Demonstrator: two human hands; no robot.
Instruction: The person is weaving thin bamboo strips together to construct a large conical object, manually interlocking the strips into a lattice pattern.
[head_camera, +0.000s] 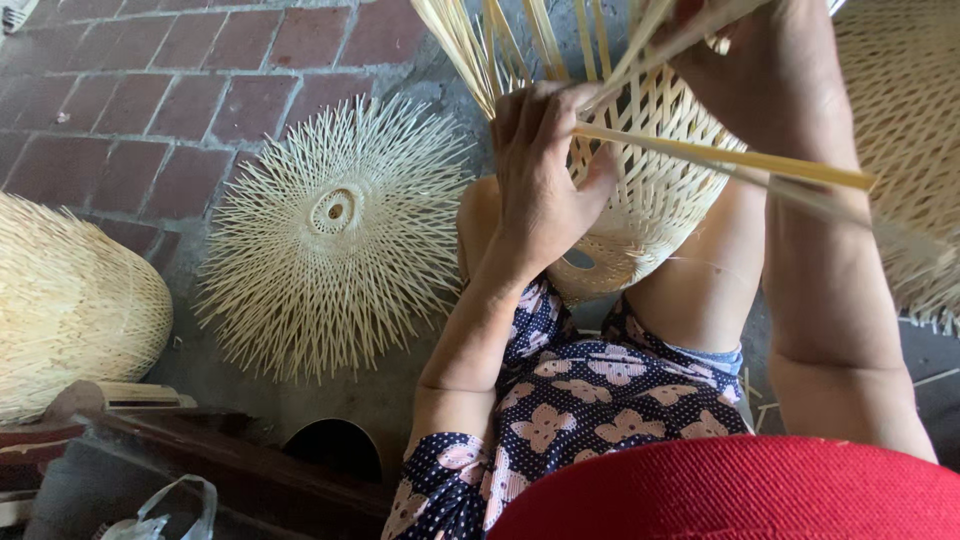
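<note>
Your left hand (540, 170) pinches a strip (720, 158) against the basket (650, 210) on your knees. Your right hand (745, 60) grips strips at the top edge. A flat woven piece (335, 235) lies on the floor to the left.

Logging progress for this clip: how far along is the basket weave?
Done: the rounded lower body of the woven bamboo basket on the lap is closed lattice. In hand: the left hand presses the weave while the right hand holds loose bamboo strips. Left: the upper strips stick out unwoven, no rim visible. A flat woven piece with spiky free ends lies on the floor.
</note>
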